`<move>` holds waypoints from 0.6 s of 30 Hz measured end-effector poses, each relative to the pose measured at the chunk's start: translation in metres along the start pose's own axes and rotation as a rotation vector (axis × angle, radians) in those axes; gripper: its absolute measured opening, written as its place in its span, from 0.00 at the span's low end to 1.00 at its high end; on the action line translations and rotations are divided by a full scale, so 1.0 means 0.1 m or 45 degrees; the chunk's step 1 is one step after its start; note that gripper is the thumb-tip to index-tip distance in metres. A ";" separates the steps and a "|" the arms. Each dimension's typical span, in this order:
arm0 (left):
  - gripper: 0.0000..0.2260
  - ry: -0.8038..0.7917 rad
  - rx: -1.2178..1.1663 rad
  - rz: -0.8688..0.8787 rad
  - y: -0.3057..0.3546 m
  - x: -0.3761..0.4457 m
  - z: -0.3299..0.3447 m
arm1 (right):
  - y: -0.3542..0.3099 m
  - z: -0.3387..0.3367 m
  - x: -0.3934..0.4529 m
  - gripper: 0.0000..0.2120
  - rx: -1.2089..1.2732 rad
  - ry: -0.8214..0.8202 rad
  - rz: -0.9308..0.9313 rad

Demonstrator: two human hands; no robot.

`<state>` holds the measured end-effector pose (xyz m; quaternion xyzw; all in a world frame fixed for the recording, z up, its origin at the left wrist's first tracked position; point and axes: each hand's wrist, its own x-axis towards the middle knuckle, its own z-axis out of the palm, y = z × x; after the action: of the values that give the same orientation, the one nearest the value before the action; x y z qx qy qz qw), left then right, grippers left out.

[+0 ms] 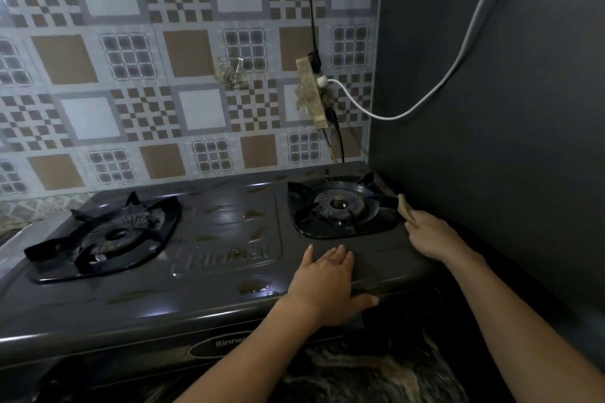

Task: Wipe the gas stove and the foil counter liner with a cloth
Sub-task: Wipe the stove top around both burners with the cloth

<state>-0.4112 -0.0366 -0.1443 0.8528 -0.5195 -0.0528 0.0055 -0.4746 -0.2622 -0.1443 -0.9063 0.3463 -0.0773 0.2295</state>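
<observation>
A dark grey two-burner gas stove [209,271] fills the middle of the view, with greasy brown smears across its top. My left hand [327,285] lies flat and open on the stove's front right part, fingers spread. My right hand [432,235] is at the stove's right edge, closed on a small yellowish cloth [404,206] that sticks out next to the right burner [343,206]. The left burner [108,235] sits at the stove's left side. A shiny foil liner [13,249] shows on the counter to the stove's left.
A patterned tile backsplash [183,75] rises behind the stove. A power strip [312,91] hangs on it with a black cord and a white cable [458,59] plugged in. A dark wall [507,108] stands close on the right.
</observation>
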 end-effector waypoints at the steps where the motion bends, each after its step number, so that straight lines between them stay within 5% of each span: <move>1: 0.40 -0.013 0.003 -0.004 0.00 0.00 -0.01 | 0.02 0.01 -0.01 0.22 -0.034 0.008 -0.013; 11: 0.40 -0.046 -0.008 -0.032 0.00 0.00 -0.03 | 0.10 -0.13 -0.40 0.17 0.158 -0.027 -0.003; 18: 0.40 -0.053 -0.030 -0.021 0.01 -0.03 -0.05 | -0.09 -0.22 -0.07 0.18 0.125 0.248 0.032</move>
<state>-0.4134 -0.0345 -0.1394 0.8557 -0.5118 -0.0766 0.0042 -0.4814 -0.2592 -0.1201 -0.8778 0.3740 -0.1792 0.2397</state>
